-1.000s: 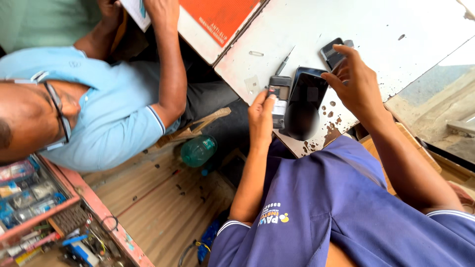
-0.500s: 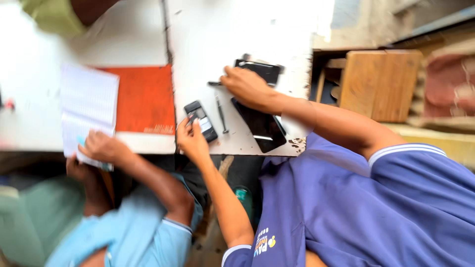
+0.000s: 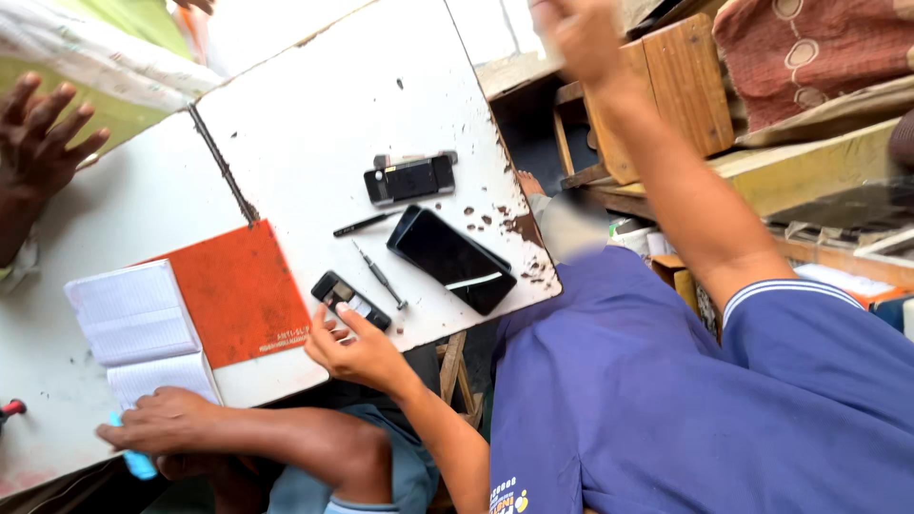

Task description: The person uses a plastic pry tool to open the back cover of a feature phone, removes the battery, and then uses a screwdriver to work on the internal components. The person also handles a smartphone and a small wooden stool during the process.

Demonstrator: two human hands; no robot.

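Note:
My left hand [image 3: 360,354] rests at the near edge of the white table [image 3: 324,114], fingertips pinching the near end of a small black phone [image 3: 347,298] that lies flat. Just beyond it lie a thin screwdriver [image 3: 379,274], a large black smartphone [image 3: 451,259], a dark pen-like tool [image 3: 367,224] and a black phone body [image 3: 409,178]. My right hand [image 3: 581,38] is raised high above the table's far right corner. It is blurred, so I cannot tell whether it holds anything.
An orange book [image 3: 238,290] and an open white notebook [image 3: 133,328] lie left of my hand. Another person's hand [image 3: 162,421] presses on the notebook; a second person's hand [image 3: 38,124] rests at the far left. A wooden stool [image 3: 666,90] stands right of the table.
My right hand has left the large black smartphone and risen up and away to the far right. My left hand stays on the small phone. The view has swung round.

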